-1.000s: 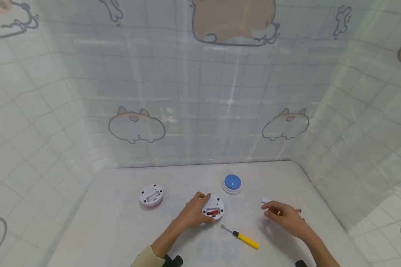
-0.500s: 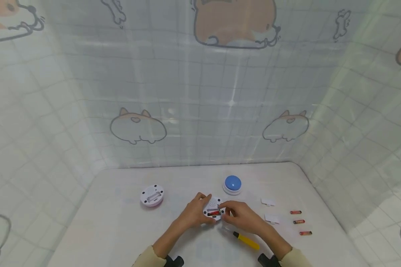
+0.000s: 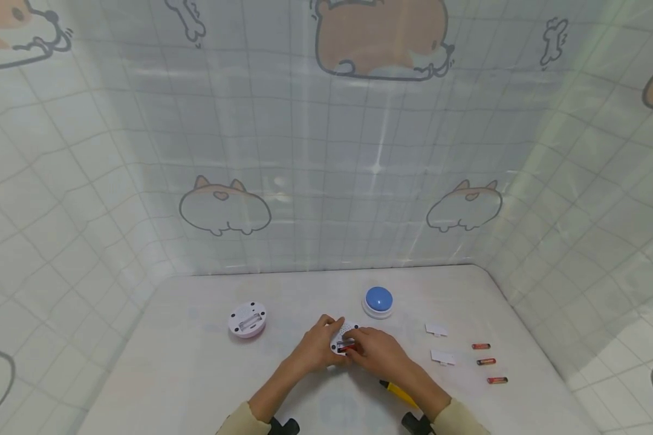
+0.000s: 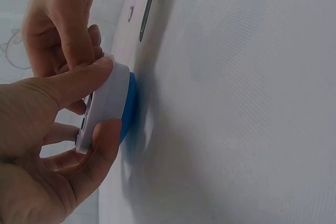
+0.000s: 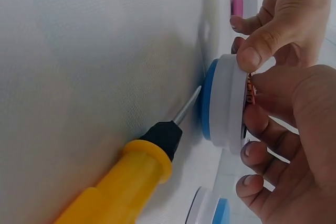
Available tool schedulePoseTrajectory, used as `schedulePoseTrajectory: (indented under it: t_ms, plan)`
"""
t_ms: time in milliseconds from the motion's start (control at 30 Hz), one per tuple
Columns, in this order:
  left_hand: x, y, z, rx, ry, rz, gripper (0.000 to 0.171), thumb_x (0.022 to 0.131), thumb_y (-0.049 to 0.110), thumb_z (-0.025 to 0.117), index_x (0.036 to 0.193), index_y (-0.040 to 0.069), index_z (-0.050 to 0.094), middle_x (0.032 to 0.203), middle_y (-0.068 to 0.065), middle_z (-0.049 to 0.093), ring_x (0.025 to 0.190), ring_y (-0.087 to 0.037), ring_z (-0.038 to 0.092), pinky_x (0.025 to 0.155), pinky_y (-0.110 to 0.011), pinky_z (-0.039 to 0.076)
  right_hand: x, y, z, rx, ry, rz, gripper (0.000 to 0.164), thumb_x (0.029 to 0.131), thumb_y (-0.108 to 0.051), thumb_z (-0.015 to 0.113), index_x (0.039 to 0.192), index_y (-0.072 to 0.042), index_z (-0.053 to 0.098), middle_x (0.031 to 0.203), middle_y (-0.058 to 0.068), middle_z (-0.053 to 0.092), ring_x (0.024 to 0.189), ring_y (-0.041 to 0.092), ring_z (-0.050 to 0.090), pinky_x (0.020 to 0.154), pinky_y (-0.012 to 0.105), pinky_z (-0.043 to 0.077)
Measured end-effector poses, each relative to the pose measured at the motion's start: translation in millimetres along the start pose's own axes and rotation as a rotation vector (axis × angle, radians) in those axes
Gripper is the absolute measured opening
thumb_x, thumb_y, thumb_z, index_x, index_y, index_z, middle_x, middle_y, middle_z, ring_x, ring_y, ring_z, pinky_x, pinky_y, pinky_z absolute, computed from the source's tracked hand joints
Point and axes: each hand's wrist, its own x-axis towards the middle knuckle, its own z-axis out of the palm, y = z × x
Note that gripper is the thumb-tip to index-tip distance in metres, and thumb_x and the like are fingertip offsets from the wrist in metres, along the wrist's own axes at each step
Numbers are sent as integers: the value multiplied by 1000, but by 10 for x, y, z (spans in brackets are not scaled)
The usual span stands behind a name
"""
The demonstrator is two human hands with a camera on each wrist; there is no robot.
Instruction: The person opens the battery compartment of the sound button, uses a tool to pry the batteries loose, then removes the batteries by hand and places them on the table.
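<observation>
A round white button device (image 5: 224, 103) lies upside down, its blue dome against the table and its battery compartment facing up. My left hand (image 3: 314, 346) grips it by the rim, thumb on one side and fingers on the other. Over the compartment, my right hand (image 3: 382, 350) pinches a red battery (image 5: 250, 88) between thumb and index finger. Those fingers hide much of the compartment. A yellow-handled screwdriver (image 5: 144, 169) lies beside the device, its tip pointing towards it and its handle partly under the right forearm in the head view.
A blue-domed button (image 3: 378, 299) stands upright behind. To the left lies an overturned button device (image 3: 247, 319) with its compartment uncovered. Two small white covers (image 3: 436, 330) and three red batteries (image 3: 487, 361) lie on the right. Patterned sheeting (image 3: 326, 199) surrounds the table.
My right hand has come left from beside the white covers to the device, and its fingers are now down at the compartment. The left hand keeps its grip with little movement.
</observation>
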Motion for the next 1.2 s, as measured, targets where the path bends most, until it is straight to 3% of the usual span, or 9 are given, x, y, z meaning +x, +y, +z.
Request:
schedulePoseTrajectory:
  t_ms: [233,467,900,1200]
  plan:
    - [-10,25,-10,-13,-10,-13,93,72,40,91,149,8,49,127,-7,53,97,-16,54,84,-36,50,-1,13,22,-15,16,30,28,91,-39,74,114,-24,70,99,-12,66,79,2,54,77,30,54]
    - [6,23,-14,-20,-21,-19,94,72,39,91,149,8,48,127,-7,53,94,-14,53,82,-35,48,3,38,25,-6,30,21,20,91,-38,74,103,-22,74,79,-17,53,69,1,47,64,22,45]
    - [22,22,-26,-5,-24,-35,93,72,40,91,150,9,48,130,-8,53,98,-16,54,85,-37,49,-18,109,-7,63,26,-18,13,92,-35,74,100,-24,74,83,-19,56,73,0,48,69,23,47]
    - [28,23,-29,-2,-30,-40,94,71,39,92,149,10,49,131,-8,53,96,-16,53,85,-37,49,-193,245,-102,223,51,22,10,95,-36,70,103,-30,72,82,-20,55,76,2,51,68,22,44]
